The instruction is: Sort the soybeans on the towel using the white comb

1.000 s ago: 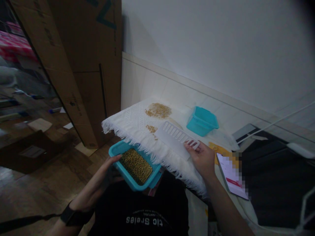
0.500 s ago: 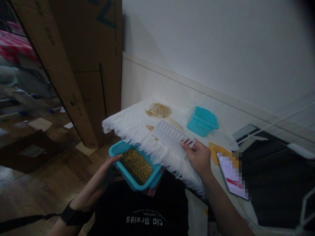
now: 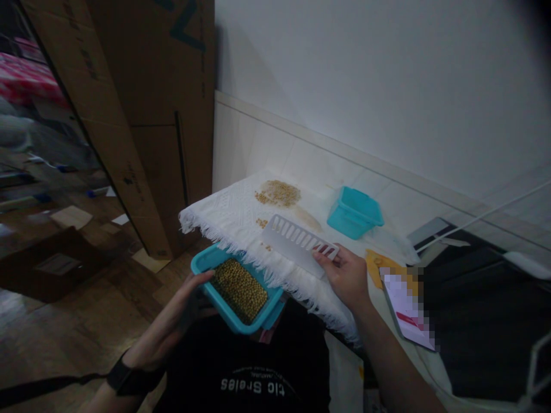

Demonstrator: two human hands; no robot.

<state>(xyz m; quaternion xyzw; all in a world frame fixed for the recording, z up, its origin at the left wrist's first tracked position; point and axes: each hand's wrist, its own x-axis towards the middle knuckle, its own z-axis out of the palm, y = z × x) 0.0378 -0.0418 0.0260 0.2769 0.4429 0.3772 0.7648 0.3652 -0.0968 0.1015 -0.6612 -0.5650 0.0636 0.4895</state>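
While left hand [image 3: 187, 301] holds a tub [image 3: 226, 315] of beans [image 3: 241, 289], right [image 3: 349, 276] grips a slotted plate [image 3: 289, 246]

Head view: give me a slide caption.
Left hand holds a blue plastic tub of yellowish beans at the edge of a fringed white cloth; right hand grips a flat white slotted plate.

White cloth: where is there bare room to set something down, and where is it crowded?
Bare cloth shows at its left corner, between the bean pile and fringe; a smaller patch seems to lie between that pile and the far tub. Crowded: the front middle, where the right hand holds the scraper near loose beans.
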